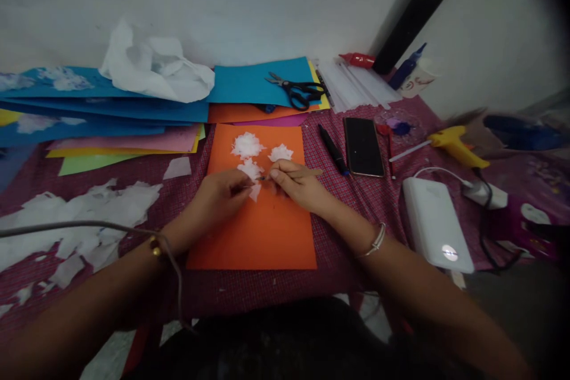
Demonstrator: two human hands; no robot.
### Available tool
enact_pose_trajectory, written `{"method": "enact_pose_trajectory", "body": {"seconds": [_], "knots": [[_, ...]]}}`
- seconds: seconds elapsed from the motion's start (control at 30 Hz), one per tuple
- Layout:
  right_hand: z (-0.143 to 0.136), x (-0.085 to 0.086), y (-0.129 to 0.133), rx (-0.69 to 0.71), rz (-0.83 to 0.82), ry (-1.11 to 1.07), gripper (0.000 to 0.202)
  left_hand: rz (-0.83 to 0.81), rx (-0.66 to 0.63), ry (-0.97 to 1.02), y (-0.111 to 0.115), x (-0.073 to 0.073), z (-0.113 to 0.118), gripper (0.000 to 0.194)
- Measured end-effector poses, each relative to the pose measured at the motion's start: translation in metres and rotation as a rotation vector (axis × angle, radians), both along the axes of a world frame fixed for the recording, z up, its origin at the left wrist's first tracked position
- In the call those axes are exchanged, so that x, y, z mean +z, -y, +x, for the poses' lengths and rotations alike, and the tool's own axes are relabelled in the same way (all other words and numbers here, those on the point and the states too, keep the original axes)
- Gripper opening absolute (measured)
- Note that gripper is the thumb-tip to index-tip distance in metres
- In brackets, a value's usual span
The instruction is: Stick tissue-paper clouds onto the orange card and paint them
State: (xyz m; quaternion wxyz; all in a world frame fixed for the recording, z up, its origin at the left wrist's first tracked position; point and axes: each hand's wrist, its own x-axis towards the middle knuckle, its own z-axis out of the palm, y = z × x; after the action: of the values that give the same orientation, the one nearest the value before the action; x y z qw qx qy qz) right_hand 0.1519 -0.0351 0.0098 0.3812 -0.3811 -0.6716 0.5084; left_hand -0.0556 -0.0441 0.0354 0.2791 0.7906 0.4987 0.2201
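An orange sheet [253,231] lies on the table in front of me, with white tufted paper clusters [247,145] on its upper part; another cluster [281,153] sits to the right. My left hand [222,193] is closed in a pinch on a small white paper piece [255,192], beside the lowest cluster [249,168]. From the right, my right hand [296,184] grips a thin brush-like stick [309,173]. Its dark tip points left, close to the left fingertips. Whether the tip touches the paper piece cannot be made out.
Torn white paper [102,219] spreads at the left. Coloured sheets [249,83] with scissors [298,90] lie at the back. To the right are a marker [333,149], a phone [364,147], a yellow glue gun [458,143] and a white power bank [436,222]. A cable [89,224] crosses my left forearm.
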Motion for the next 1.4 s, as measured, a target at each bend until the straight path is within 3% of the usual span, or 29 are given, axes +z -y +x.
{"method": "enact_pose_trajectory", "body": {"seconds": [0.2,0.33,0.5,0.63,0.97,1.2,1.4], "knots": [[0.004,0.005,0.002,-0.093,-0.045,-0.111,0.035,0.077,0.074,-0.057,-0.005,-0.012,0.006,0.017],[0.003,0.006,0.004,-0.021,-0.065,-0.139,0.034,-0.006,0.117,0.064,-0.008,-0.018,0.005,0.017],[-0.002,0.001,0.005,0.03,0.01,-0.009,0.031,-0.25,0.264,0.361,-0.011,-0.007,-0.001,0.015],[-0.004,0.002,0.006,0.045,0.059,0.047,0.025,-0.329,0.329,0.435,-0.009,0.001,-0.009,0.024],[-0.004,0.001,0.008,-0.009,0.046,0.064,0.025,-0.361,0.151,0.282,-0.016,-0.018,-0.022,0.022],[-0.006,0.001,0.009,0.048,0.11,0.143,0.026,-0.327,0.152,0.298,-0.016,-0.025,-0.019,0.018],[-0.007,0.003,0.015,0.096,0.321,0.362,0.022,-0.349,0.259,0.389,-0.014,-0.014,-0.016,0.014]]}}
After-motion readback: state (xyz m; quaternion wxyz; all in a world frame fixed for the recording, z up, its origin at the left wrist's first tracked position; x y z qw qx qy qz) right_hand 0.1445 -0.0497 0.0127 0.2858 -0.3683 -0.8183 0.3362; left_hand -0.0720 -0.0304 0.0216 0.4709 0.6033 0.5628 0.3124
